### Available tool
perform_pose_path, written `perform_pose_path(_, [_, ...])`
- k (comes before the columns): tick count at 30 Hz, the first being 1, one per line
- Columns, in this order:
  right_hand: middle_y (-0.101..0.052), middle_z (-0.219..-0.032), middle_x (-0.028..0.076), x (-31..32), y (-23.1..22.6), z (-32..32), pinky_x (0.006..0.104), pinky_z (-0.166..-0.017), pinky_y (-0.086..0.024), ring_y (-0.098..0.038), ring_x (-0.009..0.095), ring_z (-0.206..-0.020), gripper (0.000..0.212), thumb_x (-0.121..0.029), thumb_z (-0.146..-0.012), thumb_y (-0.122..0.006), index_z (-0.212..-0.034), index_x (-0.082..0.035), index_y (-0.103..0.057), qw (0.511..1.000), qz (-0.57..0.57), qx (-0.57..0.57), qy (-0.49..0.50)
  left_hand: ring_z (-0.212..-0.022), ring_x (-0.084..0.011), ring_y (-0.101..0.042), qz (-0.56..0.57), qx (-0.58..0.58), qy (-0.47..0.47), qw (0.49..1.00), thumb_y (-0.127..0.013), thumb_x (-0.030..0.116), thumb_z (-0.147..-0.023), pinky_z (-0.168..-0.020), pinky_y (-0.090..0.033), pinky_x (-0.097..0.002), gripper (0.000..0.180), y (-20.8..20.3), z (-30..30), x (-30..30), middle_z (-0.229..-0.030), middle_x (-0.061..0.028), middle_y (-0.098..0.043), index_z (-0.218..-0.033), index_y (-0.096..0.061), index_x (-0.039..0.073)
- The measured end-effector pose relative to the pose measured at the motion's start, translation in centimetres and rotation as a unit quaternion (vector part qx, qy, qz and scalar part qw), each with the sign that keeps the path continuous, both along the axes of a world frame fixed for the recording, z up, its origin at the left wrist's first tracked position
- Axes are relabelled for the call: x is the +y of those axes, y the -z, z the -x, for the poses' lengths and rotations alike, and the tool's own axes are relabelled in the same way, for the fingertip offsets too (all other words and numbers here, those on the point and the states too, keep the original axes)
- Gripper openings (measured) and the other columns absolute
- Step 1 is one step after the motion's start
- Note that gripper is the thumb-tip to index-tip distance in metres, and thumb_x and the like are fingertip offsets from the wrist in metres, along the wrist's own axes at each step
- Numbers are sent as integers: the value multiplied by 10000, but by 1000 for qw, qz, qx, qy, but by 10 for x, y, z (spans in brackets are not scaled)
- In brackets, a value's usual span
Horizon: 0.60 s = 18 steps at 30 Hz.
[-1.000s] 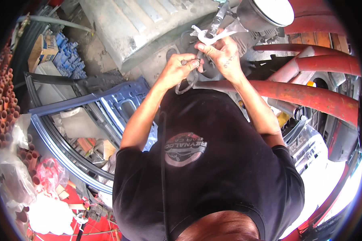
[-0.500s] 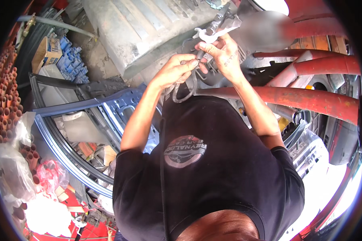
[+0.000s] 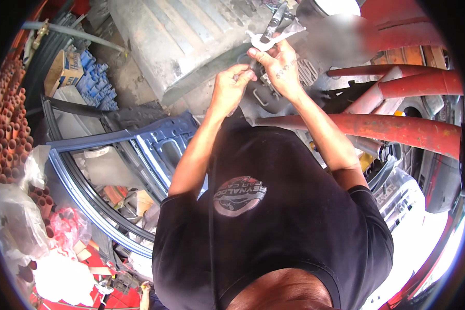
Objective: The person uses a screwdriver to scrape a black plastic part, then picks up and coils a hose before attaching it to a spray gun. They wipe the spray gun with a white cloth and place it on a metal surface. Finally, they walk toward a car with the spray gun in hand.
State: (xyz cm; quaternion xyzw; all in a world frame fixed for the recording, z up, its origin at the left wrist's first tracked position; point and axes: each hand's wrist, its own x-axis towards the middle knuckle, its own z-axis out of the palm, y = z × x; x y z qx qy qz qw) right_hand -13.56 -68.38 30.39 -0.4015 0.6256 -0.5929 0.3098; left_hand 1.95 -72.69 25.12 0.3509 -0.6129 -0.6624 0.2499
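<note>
The person wears a black T-shirt (image 3: 305,222) of plain cloth, with a rounded collar (image 3: 323,276) at its near end. The left sleeve (image 3: 178,222) and the right sleeve (image 3: 369,214) are short and loose, both ending above the elbow. On the chest sits a round emblem (image 3: 240,196), reddish on its far side and grey on its near side, crossed by pale lettering. A thin dark cord (image 3: 211,227) runs near to far along the shirt's left part. The forearms are bare. Small dark marks (image 3: 285,70) show on the right hand (image 3: 279,64).
</note>
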Motion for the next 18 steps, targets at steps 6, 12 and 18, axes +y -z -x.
perform_pose_path(6, [-732, -1041, 70, -16, -23, 32, 324, -886, -516, -667, 155, -967, 320, -146, -893, -762, -1154, -3, -645, 987, 19, 152, 47, -672, -71, -595, 59, 92, -58, 992, -635, 106, -992, -661, -521, -236, 381, 8, -69, -44, -1141, -98, -747, -1351, -593, -14])
perform_pose_path(12, [-706, -1016, 152, -71, -80, 74, 336, -787, -552, -675, 203, -878, 293, -167, -892, -723, -1096, 20, -625, 973, 133, 118, 149, -1001, -146, -662, 131, -115, -141, 975, -689, 188, -967, -955, -493, -303, 369, 97, -160, -76, -1124, -97, -746, -1288, -668, 7])
perform_pose_path(18, [-702, -949, 105, -107, -137, 99, 324, -739, -572, -679, 182, -815, 165, -28, -940, -622, -1096, 28, -622, 980, 193, -7, 53, -1111, -144, -604, 77, -87, -74, 990, -560, 231, -1052, -1048, -424, -313, 330, 130, -119, -76, -1063, -27, -725, -1282, -670, 20])
